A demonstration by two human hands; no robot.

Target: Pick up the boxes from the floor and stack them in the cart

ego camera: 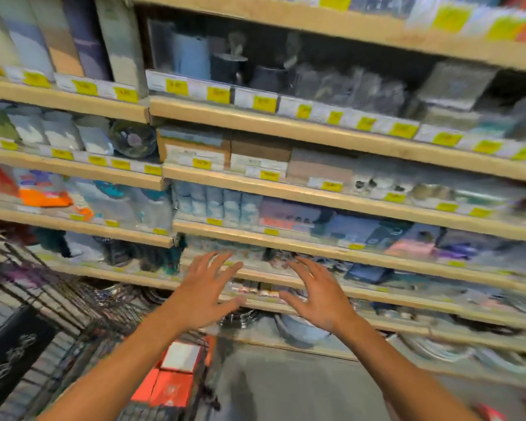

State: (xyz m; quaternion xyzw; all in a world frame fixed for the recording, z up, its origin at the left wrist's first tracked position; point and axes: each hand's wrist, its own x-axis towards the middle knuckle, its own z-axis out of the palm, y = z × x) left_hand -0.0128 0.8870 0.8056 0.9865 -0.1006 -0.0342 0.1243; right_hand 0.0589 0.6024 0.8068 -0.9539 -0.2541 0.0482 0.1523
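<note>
Your cart [28,293] sits at the left, with red and white boxes [170,381] lying low beside it. Your left hand [204,296] and right hand [319,299] hang spread and hold nothing, fingers straight. Drop both hands down around one box, palms on opposite sides, before lifting.

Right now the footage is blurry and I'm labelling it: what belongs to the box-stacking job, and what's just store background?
Job:
left hand, open
right hand, open
orange boxes
wire cart

Background:
wooden shelves
yellow price tags
shelved packages
grey floor
</note>
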